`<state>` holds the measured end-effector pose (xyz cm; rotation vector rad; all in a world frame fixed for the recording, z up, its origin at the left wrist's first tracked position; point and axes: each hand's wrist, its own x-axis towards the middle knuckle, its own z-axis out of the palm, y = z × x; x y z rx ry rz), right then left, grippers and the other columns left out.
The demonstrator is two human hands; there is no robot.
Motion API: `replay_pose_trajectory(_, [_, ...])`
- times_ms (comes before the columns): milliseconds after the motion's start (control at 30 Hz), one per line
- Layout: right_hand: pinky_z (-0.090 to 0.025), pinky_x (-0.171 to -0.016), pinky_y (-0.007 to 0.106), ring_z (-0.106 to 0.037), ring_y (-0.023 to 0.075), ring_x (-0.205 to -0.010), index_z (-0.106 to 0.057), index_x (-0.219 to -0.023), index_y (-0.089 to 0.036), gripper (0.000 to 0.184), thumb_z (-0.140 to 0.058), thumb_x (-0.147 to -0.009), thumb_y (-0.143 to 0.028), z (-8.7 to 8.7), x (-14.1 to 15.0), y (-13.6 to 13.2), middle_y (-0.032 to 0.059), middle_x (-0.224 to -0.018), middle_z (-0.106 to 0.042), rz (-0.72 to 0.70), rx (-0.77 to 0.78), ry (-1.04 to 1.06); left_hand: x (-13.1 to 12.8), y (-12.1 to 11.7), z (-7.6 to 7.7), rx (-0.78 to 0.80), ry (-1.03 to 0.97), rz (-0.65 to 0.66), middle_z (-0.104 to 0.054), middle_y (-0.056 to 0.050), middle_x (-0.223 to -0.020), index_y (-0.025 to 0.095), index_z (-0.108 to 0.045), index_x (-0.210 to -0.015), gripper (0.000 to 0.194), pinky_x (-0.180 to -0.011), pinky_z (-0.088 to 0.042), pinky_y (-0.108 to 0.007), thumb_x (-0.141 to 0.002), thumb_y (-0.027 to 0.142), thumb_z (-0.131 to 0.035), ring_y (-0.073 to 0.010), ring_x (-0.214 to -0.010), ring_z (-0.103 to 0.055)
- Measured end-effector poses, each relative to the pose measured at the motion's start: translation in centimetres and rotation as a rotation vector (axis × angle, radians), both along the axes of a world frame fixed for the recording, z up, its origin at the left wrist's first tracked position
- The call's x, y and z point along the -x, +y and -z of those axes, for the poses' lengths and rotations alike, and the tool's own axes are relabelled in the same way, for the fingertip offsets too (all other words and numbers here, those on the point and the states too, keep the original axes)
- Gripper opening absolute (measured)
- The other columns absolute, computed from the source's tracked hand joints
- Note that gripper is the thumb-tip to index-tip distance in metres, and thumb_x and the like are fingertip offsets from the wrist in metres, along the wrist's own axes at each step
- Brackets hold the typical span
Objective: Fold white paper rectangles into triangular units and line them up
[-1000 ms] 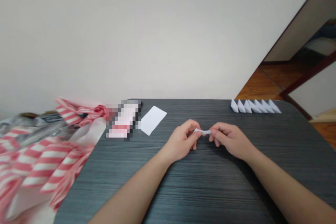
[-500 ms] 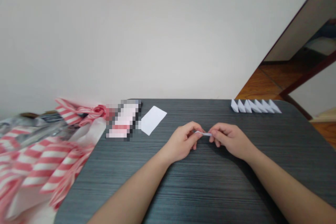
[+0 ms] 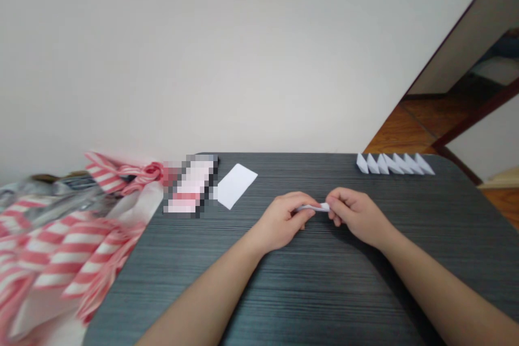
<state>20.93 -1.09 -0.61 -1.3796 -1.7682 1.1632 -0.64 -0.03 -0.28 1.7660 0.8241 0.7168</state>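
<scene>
A small folded piece of white paper [image 3: 323,207] is held just above the dark table between both hands. My left hand [image 3: 288,219] pinches its left part between thumb and fingers. The fingertips of my right hand [image 3: 356,213] grip its right end, with the other fingers curled in. My fingers cover much of the paper, so its full shape is hidden. Beyond my left hand, a flat white paper sheet [image 3: 237,186] lies on the table.
At the far right edge of the dark table [image 3: 308,286] stand several folded white paper pieces [image 3: 393,164] in a row. A pixelated flat object [image 3: 192,184] lies left of the sheet. Red-and-white striped cloth [image 3: 68,248] is heaped beyond the left edge. A wall rises behind.
My left fingers have shifted right along the paper and flattened over it. The right end of the paper now shows a thicker, turned-up fold. My right hand has moved slightly right.
</scene>
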Motion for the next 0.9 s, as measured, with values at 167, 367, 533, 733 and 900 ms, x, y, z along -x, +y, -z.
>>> replay_pose_trajectory(167, [-0.045, -0.057, 0.024, -0.057, 0.0117, -0.053, -0.058, -0.073, -0.019, 0.025, -0.051, -0.095, -0.030, -0.07, 0.07, -0.02, -0.0021, -0.060, -0.062, -0.009, -0.026, 0.001, -0.07, -0.11, 0.15, -0.022, 0.056, -0.062, -0.070, -0.007, -0.097, 0.018, -0.074, -0.096, 0.020, -0.064, -0.049, -0.022, -0.090, 0.028, -0.059, -0.0125, -0.071, -0.061])
replay_pose_trajectory(367, [-0.047, -0.056, 0.025, -0.058, 0.0125, -0.056, -0.055, -0.091, -0.021, 0.007, -0.053, -0.094, -0.028, 0.48, 0.10, -0.34, -0.0002, -0.074, -0.065, 0.017, -0.097, 0.116, -0.22, -0.25, 0.30, 0.072, 0.057, -0.182, -0.066, -0.002, -0.078, 0.016, -0.071, -0.093, 0.025, -0.055, -0.045, -0.020, -0.092, 0.035, -0.055, -0.0095, -0.056, -0.056])
replay_pose_trajectory(533, [-0.048, -0.063, 0.028, -0.061, 0.0160, -0.065, -0.066, -0.083, -0.022, 0.012, -0.060, -0.091, -0.028, -0.12, -0.02, -0.38, 0.0030, -0.074, -0.066, -0.095, -0.409, -0.104, -0.35, -0.22, 0.17, 0.114, 0.054, -0.241, -0.058, 0.003, -0.057, 0.016, -0.069, -0.091, 0.021, -0.053, -0.043, -0.020, -0.090, 0.034, -0.057, -0.0104, -0.051, -0.055])
replay_pose_trajectory(733, [-0.054, -0.076, 0.031, -0.069, 0.0201, -0.082, -0.076, -0.101, -0.026, 0.022, -0.055, -0.095, -0.028, 0.01, 0.04, -0.30, 0.0063, -0.092, -0.075, -0.140, -0.512, -0.146, -0.35, -0.18, -0.02, 0.154, 0.037, -0.254, -0.057, 0.004, -0.053, 0.017, -0.068, -0.086, 0.025, -0.052, -0.043, -0.020, -0.089, 0.039, -0.058, -0.0105, -0.048, -0.053])
replay_pose_trajectory(900, [-0.056, -0.081, 0.032, -0.071, 0.0209, -0.089, -0.076, -0.107, -0.027, 0.024, -0.055, -0.095, -0.028, 0.42, -0.06, -0.38, 0.0061, -0.101, -0.076, -0.140, -0.540, -0.178, -0.32, -0.14, 0.07, 0.163, 0.021, -0.265, -0.058, 0.004, -0.053, 0.017, -0.067, -0.087, 0.024, -0.052, -0.042, -0.020, -0.089, 0.040, -0.059, -0.0104, -0.048, -0.053])
